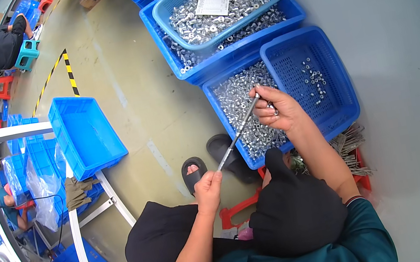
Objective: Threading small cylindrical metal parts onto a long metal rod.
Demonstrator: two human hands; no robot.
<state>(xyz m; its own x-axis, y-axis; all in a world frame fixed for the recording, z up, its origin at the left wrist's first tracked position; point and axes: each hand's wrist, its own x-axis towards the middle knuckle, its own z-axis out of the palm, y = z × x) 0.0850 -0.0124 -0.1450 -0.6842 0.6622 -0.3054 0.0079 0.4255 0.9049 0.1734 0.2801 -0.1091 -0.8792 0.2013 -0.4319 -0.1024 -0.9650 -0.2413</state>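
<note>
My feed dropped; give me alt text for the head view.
A seated person holds a thin metal rod, left hand at its lower end, right hand at its top, over a blue crate of small metal parts. A blue basket sits beside it.

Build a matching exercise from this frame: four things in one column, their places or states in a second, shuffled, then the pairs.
Things:
1. thin metal rod
2. white paper slip
3. mesh basket on the right
4. empty blue bin

Places or states:
A. lying on metal parts in the top basket
B. on the floor to the person's left
C. held at both ends by the left hand and right hand
D. holding only a few small metal parts

Pairs: 1-C, 2-A, 3-D, 4-B
</note>
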